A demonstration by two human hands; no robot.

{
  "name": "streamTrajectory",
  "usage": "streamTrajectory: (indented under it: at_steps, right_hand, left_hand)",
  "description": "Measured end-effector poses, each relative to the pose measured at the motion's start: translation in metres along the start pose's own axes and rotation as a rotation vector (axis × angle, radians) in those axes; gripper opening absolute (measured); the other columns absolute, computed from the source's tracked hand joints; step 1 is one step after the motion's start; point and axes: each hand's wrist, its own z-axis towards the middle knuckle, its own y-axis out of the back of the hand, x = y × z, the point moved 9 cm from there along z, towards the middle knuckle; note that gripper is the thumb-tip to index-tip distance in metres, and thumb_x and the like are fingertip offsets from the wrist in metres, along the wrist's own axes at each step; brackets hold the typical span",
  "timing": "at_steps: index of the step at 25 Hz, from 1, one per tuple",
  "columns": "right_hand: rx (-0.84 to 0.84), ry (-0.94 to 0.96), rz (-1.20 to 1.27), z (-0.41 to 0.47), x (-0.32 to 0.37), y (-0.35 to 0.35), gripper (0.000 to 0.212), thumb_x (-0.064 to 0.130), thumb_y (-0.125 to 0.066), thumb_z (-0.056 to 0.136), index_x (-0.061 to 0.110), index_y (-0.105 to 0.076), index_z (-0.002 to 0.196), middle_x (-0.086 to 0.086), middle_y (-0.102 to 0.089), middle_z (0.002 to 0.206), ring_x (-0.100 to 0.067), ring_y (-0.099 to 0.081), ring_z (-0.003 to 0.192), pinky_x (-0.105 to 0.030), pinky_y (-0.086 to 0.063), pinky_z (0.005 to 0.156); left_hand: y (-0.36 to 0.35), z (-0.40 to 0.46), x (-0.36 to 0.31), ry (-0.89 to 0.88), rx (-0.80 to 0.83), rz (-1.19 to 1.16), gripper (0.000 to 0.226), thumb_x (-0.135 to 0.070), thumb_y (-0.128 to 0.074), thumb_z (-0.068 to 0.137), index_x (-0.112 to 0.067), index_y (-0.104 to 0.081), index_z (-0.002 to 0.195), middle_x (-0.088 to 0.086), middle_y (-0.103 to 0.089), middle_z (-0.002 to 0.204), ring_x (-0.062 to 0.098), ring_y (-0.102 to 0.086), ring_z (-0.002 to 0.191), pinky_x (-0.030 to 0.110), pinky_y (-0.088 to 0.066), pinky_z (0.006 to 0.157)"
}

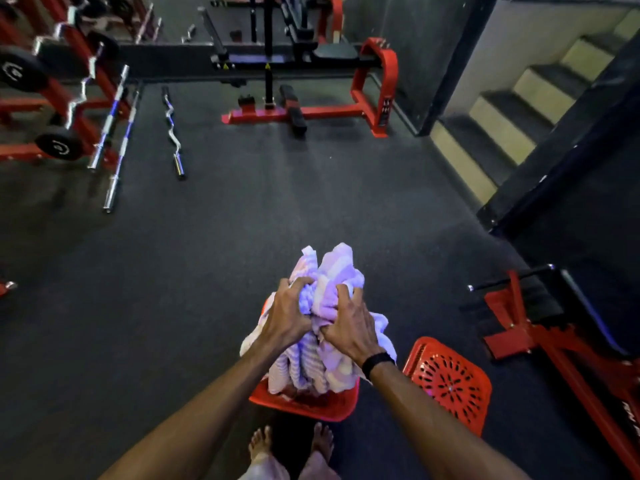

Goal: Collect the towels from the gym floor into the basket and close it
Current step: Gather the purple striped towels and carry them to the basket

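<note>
Towels, striped white and pale, stood bunched in a tall heap over the red basket at your bare feet, spilling past its near rim, with its perforated red lid lying apart on the dark floor just to the right. Open floor stretched ahead and left toward the barbells, while a red machine frame crowded the right. Your left hand and right hand were both clenched tight into the heap's upper folds.
</note>
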Motion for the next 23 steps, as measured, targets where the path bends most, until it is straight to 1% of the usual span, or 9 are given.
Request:
streamTrajectory:
  at_steps: [3,4,5,6,8,11,14,19,23]
  right_hand:
    - [0.211,-0.047,0.047,0.012,-0.018,-0.059,0.080,0.045,-0.065,0.068,0.024,-0.034,0.139,-0.013,-0.040,0.134,-0.029,-0.052,0.112,-0.045,-0.048,0.094]
    - [0.300,-0.063,0.056,0.013,-0.023,-0.076,0.085,0.041,-0.067,0.072,0.020,-0.029,0.145,-0.014,-0.037,0.141,-0.031,-0.046,0.123,-0.046,-0.043,0.103]
    - [0.403,-0.114,0.064,0.013,-0.034,-0.095,0.089,0.034,-0.068,0.075,0.014,-0.023,0.149,-0.016,-0.032,0.148,-0.034,-0.038,0.133,-0.046,-0.036,0.110]
    - [0.480,-0.157,0.046,0.011,-0.044,-0.110,0.090,0.030,-0.066,0.076,0.012,-0.020,0.151,-0.017,-0.029,0.151,-0.037,-0.034,0.138,-0.044,-0.033,0.113]
    - [0.517,-0.233,0.013,0.008,-0.060,-0.127,0.090,0.039,-0.055,0.066,0.006,-0.028,0.146,-0.021,-0.043,0.140,-0.039,-0.043,0.131,-0.041,-0.039,0.105]
    - [0.533,-0.240,0.024,0.012,-0.064,-0.133,0.082,0.033,-0.059,0.065,0.000,-0.039,0.139,-0.022,-0.053,0.129,-0.037,-0.051,0.121,-0.039,-0.042,0.101]
    - [0.475,-0.198,0.023,0.012,-0.034,-0.105,0.073,0.011,-0.064,0.080,0.002,-0.034,0.145,-0.019,-0.050,0.140,-0.033,-0.047,0.129,-0.030,-0.037,0.102]
    - [0.447,-0.149,0.029,0.014,-0.004,-0.098,0.072,0.007,-0.064,0.079,0.004,-0.036,0.145,-0.019,-0.054,0.136,-0.031,-0.051,0.126,-0.025,-0.038,0.095]
    - [0.473,-0.033,-0.040,0.006,0.033,-0.095,0.071,0.008,-0.064,0.080,0.002,-0.035,0.145,-0.017,-0.046,0.146,-0.030,-0.042,0.136,-0.027,-0.031,0.107]
  left_hand:
    - [-0.030,0.006,0.051,0.073,0.164,-0.023,0.062,-0.022,-0.064,0.052,-0.004,-0.063,0.112,0.012,-0.061,0.099,0.004,-0.053,0.088,0.013,-0.041,0.084]
    - [-0.047,0.003,0.071,0.123,0.272,-0.023,0.060,-0.024,-0.063,0.052,0.000,-0.064,0.106,0.017,-0.066,0.098,0.004,-0.054,0.087,0.017,-0.043,0.088]
    - [-0.059,-0.003,0.086,0.189,0.355,-0.020,0.066,-0.032,-0.061,0.050,0.001,-0.063,0.107,0.020,-0.067,0.103,0.013,-0.058,0.093,0.029,-0.046,0.092]
    - [-0.066,-0.009,0.100,0.239,0.400,-0.004,0.079,-0.040,-0.057,0.047,0.003,-0.060,0.114,0.022,-0.065,0.113,0.025,-0.059,0.105,0.036,-0.044,0.097]
    - [-0.072,-0.023,0.108,0.279,0.484,0.050,0.100,-0.044,-0.055,0.046,0.007,-0.045,0.132,0.025,-0.053,0.133,0.034,-0.051,0.123,0.033,-0.035,0.101]
    - [-0.075,-0.027,0.107,0.303,0.578,0.101,0.092,-0.030,-0.065,0.061,-0.001,-0.033,0.143,0.019,-0.043,0.145,0.029,-0.043,0.133,0.026,-0.032,0.102]
    - [-0.074,-0.020,0.119,0.329,0.579,0.133,0.079,-0.020,-0.072,0.068,0.001,-0.041,0.138,0.019,-0.050,0.140,0.032,-0.046,0.132,0.032,-0.036,0.105]
    - [-0.060,-0.012,0.116,0.226,0.506,0.183,0.079,-0.016,-0.070,0.076,-0.002,-0.033,0.144,0.019,-0.042,0.146,0.030,-0.040,0.136,0.031,-0.032,0.108]
    - [-0.026,-0.020,0.123,0.204,0.386,0.185,0.067,-0.014,-0.069,0.072,-0.006,-0.047,0.134,0.017,-0.055,0.132,0.032,-0.050,0.124,0.034,-0.039,0.101]
